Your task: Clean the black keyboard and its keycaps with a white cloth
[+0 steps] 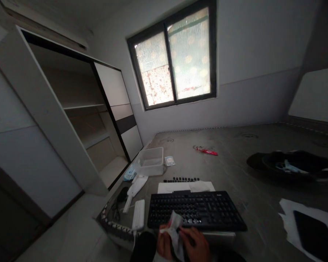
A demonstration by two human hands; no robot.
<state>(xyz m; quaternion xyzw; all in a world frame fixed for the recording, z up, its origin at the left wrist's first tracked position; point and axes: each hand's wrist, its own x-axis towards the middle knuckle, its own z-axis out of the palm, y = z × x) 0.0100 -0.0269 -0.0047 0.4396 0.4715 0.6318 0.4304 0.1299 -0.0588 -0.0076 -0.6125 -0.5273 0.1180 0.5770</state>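
Observation:
A crumpled white tissue (176, 220) is in my left hand (163, 243), its fingers closed around it. My right hand (196, 244) is closed beside it, fingertips pinching a small black keycap (178, 230) against the tissue. Both hands are over the front edge of a black keyboard (218, 211). Pale spots show in the keyboard's lower rows, where caps are off. Behind the keyboard, loose black keycaps (184, 179) lie in rows near a white sheet (171, 187).
Left of the keyboard are a white power strip (138, 214) and a white brush-like tool (136, 185). Beyond stand a clear plastic box (153, 171) and a small packet (170, 161). A red packaged item (207, 151), black cap (273, 163) and dark phone (314, 233) lie farther right.

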